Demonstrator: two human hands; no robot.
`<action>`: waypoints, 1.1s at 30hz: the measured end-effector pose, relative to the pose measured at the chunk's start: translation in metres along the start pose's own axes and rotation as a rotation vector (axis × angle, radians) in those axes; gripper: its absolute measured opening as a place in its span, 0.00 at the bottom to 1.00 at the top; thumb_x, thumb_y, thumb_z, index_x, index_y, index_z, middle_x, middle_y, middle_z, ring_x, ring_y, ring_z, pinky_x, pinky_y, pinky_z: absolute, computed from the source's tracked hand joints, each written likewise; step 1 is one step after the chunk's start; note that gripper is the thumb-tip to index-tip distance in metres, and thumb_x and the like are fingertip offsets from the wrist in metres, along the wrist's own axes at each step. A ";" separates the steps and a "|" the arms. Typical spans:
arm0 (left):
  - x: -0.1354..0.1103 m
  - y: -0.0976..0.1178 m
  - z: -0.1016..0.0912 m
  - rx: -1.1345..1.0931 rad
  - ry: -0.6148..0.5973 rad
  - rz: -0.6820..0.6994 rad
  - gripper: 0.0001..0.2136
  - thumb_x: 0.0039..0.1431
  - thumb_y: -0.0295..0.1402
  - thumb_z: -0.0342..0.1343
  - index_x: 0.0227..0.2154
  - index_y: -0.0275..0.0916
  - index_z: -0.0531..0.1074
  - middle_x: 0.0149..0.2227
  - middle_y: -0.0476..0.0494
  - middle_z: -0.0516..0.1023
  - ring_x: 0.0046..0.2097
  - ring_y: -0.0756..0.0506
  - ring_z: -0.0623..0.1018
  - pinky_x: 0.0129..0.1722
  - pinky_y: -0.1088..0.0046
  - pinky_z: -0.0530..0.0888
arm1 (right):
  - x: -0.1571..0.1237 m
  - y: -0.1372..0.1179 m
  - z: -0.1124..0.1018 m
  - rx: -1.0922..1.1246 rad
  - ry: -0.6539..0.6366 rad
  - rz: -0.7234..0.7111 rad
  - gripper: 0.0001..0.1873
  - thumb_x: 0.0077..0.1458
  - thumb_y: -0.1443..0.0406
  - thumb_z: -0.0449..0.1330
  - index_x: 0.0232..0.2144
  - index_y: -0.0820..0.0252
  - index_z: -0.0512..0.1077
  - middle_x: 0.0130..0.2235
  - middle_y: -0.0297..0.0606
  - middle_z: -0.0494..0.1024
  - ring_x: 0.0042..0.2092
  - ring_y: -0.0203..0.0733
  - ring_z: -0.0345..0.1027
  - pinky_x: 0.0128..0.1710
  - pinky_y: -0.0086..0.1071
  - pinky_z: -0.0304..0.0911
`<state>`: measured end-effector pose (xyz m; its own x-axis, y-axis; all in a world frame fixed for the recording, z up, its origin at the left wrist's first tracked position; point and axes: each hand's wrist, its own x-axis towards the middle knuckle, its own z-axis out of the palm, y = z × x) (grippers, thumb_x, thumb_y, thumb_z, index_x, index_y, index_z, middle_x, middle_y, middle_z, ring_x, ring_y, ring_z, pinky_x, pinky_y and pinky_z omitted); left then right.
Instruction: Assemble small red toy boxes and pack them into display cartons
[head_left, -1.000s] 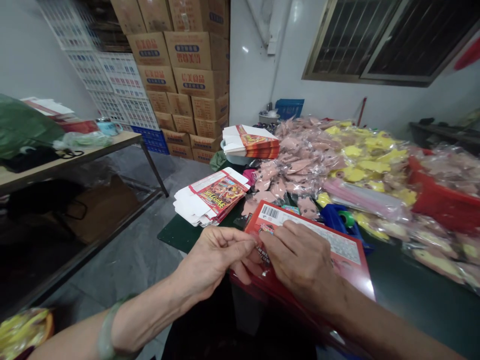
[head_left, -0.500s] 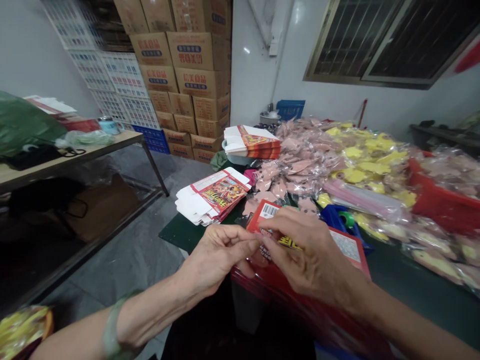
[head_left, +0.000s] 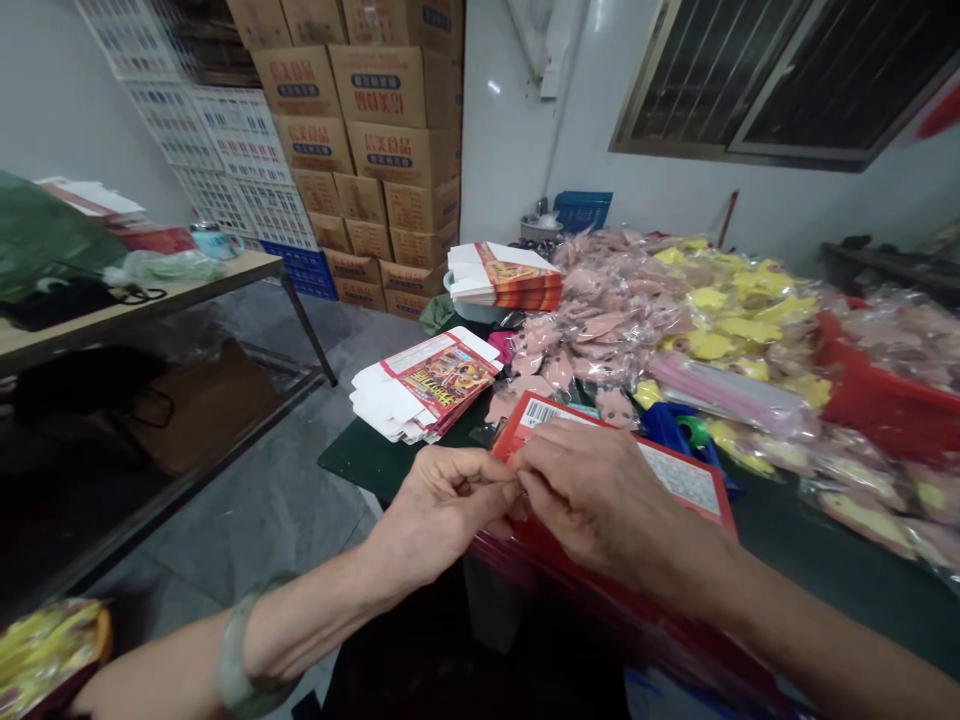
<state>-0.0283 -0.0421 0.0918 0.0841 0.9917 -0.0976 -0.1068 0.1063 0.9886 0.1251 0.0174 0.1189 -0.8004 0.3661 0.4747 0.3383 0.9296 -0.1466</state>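
Note:
My left hand (head_left: 450, 510) and my right hand (head_left: 592, 490) meet at their fingertips, both closed in a pinch. Anything between those fingers is too small or hidden to name. Under and behind them a red printed box (head_left: 694, 482) with a barcode and a white text panel lies at the table's near edge, partly covered by my right hand. To the left, a stack of flat folded cartons (head_left: 446, 380) rests on the green tabletop (head_left: 367, 455). A blue tape dispenser (head_left: 675, 430) with a green core stands just beyond the box.
A large heap of plastic-wrapped pink pieces (head_left: 592, 320) and yellow pieces (head_left: 750, 310) spreads over the table's far side. A red basket (head_left: 877, 390) stands at right. More folded cartons (head_left: 517, 275) sit on a tub. A side table (head_left: 255, 268) and stacked cardboard boxes (head_left: 390, 150) are at left.
My right hand has tipped lower, its fingers closing in and now covering the yellow lettering on the box. My left hand stays pinched in nearly the same place. The view has shifted slightly.

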 end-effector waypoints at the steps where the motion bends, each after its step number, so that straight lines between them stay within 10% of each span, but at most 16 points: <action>1: 0.000 0.000 0.000 -0.007 0.000 0.005 0.06 0.49 0.31 0.58 0.22 0.34 0.75 0.22 0.47 0.76 0.23 0.52 0.73 0.26 0.78 0.71 | -0.001 0.001 0.002 0.048 0.009 0.022 0.11 0.52 0.72 0.48 0.19 0.60 0.62 0.21 0.32 0.65 0.23 0.32 0.55 0.24 0.28 0.46; 11: -0.001 -0.001 -0.001 -0.043 -0.005 0.024 0.05 0.50 0.31 0.59 0.24 0.34 0.76 0.24 0.46 0.77 0.26 0.51 0.75 0.28 0.78 0.72 | -0.003 0.010 0.010 0.316 0.137 0.313 0.09 0.50 0.74 0.51 0.21 0.61 0.63 0.20 0.28 0.64 0.22 0.29 0.54 0.23 0.25 0.49; 23: 0.002 0.000 0.000 0.060 0.001 0.010 0.07 0.51 0.30 0.57 0.21 0.33 0.73 0.20 0.48 0.74 0.23 0.53 0.72 0.25 0.79 0.68 | -0.001 -0.007 0.002 -0.097 -0.023 0.031 0.14 0.55 0.71 0.47 0.21 0.63 0.66 0.22 0.37 0.67 0.24 0.35 0.56 0.24 0.30 0.46; 33: -0.002 -0.004 0.000 0.002 0.014 0.042 0.05 0.50 0.29 0.57 0.24 0.33 0.75 0.23 0.46 0.76 0.25 0.51 0.73 0.27 0.76 0.71 | 0.001 0.017 0.015 0.307 0.167 0.380 0.09 0.46 0.75 0.50 0.19 0.61 0.60 0.18 0.26 0.58 0.21 0.28 0.49 0.22 0.25 0.46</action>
<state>-0.0285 -0.0441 0.0882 0.0655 0.9962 -0.0571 -0.1079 0.0640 0.9921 0.1225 0.0340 0.1044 -0.5504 0.6921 0.4670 0.4090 0.7111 -0.5718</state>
